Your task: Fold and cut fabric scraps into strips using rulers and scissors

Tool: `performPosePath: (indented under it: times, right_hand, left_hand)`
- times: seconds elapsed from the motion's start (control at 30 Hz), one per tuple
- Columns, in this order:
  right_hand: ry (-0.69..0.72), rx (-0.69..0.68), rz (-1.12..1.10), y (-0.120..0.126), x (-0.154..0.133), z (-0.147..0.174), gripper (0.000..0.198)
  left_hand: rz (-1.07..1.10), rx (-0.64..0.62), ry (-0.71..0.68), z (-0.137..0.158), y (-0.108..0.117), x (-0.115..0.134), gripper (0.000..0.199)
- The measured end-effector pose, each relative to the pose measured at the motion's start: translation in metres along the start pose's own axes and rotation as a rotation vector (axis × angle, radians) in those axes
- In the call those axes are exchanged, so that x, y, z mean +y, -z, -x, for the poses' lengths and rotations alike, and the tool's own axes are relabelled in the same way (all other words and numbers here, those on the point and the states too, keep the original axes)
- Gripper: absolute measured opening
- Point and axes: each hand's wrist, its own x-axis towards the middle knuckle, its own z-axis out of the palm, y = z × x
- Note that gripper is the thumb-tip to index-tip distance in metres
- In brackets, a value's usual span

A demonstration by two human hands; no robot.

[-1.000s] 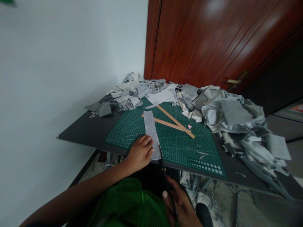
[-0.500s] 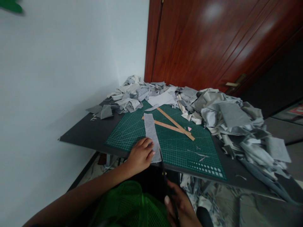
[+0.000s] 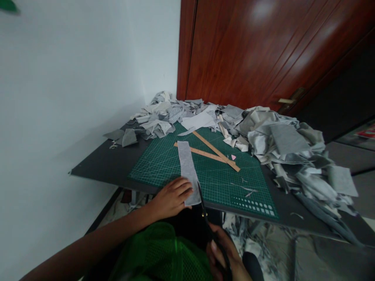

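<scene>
A light grey fabric strip (image 3: 189, 166) lies lengthwise on the green cutting mat (image 3: 158, 156), its near end at the table edge. My left hand (image 3: 174, 195) grips that near end, fingers on top and the thumb partly hidden beneath. My right hand (image 3: 224, 251) is closed round the handles of black scissors (image 3: 204, 218), below the table edge. The blades point away from me along the strip's right edge; whether they are apart is hard to make out. Two wooden rulers (image 3: 215, 150) lie crossed beyond the strip, one passing under it.
Heaped grey fabric scraps (image 3: 287, 144) cover the right and back of the black table (image 3: 102, 168). A small pink triangular piece (image 3: 233, 157) and thin offcuts (image 3: 249, 191) lie on the mat. A white wall and a wooden door (image 3: 234, 54) stand behind.
The near end of the strip has shifted slightly towards me, with my left hand lower on it. The scissors and my right hand have moved slightly right and down.
</scene>
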Motion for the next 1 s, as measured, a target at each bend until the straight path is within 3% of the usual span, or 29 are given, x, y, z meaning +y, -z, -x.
performPosePath:
  times: [0.17,0.67,1.0]
  right_hand:
    - [0.024,-0.060,-0.028,-0.002,0.002,-0.011,0.086]
    - [0.090,-0.079,0.084,-0.013,-0.015,-0.019,0.081]
    - [0.019,-0.065,-0.046,-0.002,-0.011,-0.013,0.085]
  left_hand:
    - [-0.013,0.076,-0.045,0.002,-0.008,-0.002,0.029]
    - [0.039,0.099,-0.069,0.007,-0.009,-0.006,0.036]
    - [0.139,0.190,-0.018,0.006,-0.013,-0.006,0.029]
